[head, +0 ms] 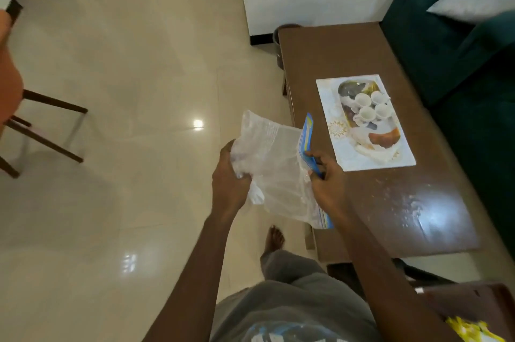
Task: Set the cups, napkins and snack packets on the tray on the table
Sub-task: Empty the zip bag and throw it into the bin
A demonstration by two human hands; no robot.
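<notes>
A clear plastic bag [274,163] with a blue and yellow top edge hangs between both hands, left of the table. My left hand [230,174] bunches its left side. My right hand [328,174] pinches the blue edge. On the brown table [390,202] lies a white patterned tray [331,107]. Several white cups [372,109] stand together on it. At the tray's near end sit a brown snack packet [384,138] and white napkins [373,153].
A dark green sofa [451,43] with a white cushion [473,4] runs behind the table. A wooden chair [47,130] stands at the left on the glossy tiled floor. A yellow packet [471,330] lies at the lower right. My bare foot [274,238] is beside the table.
</notes>
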